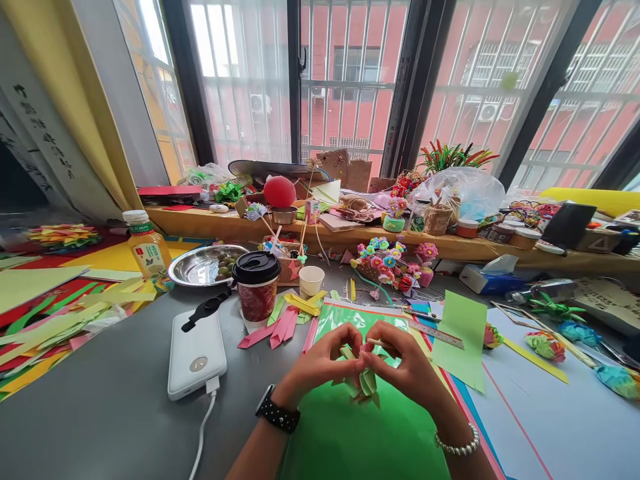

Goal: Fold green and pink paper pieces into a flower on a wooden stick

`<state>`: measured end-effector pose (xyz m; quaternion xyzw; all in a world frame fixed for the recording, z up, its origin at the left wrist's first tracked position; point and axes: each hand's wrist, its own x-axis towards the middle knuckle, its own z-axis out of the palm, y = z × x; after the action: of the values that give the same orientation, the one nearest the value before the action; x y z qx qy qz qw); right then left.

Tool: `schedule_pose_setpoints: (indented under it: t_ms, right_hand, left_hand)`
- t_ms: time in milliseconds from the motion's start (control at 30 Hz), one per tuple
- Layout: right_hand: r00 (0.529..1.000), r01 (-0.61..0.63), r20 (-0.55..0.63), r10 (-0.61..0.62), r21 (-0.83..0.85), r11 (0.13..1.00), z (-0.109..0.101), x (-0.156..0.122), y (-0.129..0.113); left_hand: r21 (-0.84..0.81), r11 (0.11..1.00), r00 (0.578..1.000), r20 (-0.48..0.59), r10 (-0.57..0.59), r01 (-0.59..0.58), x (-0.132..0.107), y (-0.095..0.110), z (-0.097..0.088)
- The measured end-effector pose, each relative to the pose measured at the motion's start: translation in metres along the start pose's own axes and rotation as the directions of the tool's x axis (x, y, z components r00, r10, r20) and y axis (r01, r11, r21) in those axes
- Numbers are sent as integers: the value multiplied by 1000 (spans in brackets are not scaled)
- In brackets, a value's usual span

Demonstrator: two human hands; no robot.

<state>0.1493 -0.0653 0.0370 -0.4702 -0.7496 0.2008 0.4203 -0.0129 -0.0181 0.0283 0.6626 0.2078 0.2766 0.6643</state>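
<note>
Both hands meet over a glossy green folder (pixel 320 433) on the table. My left hand (pixel 327 363) pinches the top of a folded paper flower (pixel 367 385) with light green and pinkish petals that hang below the fingers. My right hand (pixel 400 357) closes against it from the other side, thumb and fingertips touching the same flower. A thin pale stick seems to lie between the right fingers, though most of it is hidden. A watch is on my left wrist and a beaded bracelet on my right.
Left stand a white power bank (pixel 197 360) with a cable, a lidded coffee cup (pixel 256 287), a steel plate (pixel 193 267) and a juice bottle (pixel 147 247). Pink paper strips (pixel 284 327) lie ahead. Right are a ruler (pixel 440 335), a green sheet (pixel 460 340) and finished paper flowers (pixel 545 345).
</note>
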Motion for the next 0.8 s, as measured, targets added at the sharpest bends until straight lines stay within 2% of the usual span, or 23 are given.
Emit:
schedule_pose_setpoints:
  t_ms: [100, 200, 267, 367, 467, 633, 800]
  right_hand:
    - [1000, -19, -5, 19, 39, 999, 1, 1, 0]
    - [999, -11, -45, 12, 11, 1000, 3, 1, 1]
    - [997, -2, -79, 2, -6, 1000, 3, 1, 3]
    - [994, 21, -107, -19, 13, 1000, 4, 0, 7]
    - [991, 59, -121, -59, 1, 998, 3, 0, 8]
    - [988, 96, -120, -95, 5, 995, 2, -1, 3]
    - [994, 53, -97, -48, 47, 997, 2, -2, 2]
  left_hand:
    - [-73, 997, 1000, -6, -5, 5, 2, -2, 3]
    - [-67, 998, 1000, -18, 2, -4, 3, -3, 4]
    - [-12, 999, 997, -52, 48, -48, 4, -3, 5]
    - [136, 975, 975, -114, 191, -176, 3, -3, 6]
    - [252, 936, 951, -123, 285, -247, 2, -1, 7]
    - [386, 881, 936, -105, 337, -274, -1, 2, 9]
    - [349, 897, 941, -101, 323, -271, -1, 2, 9]
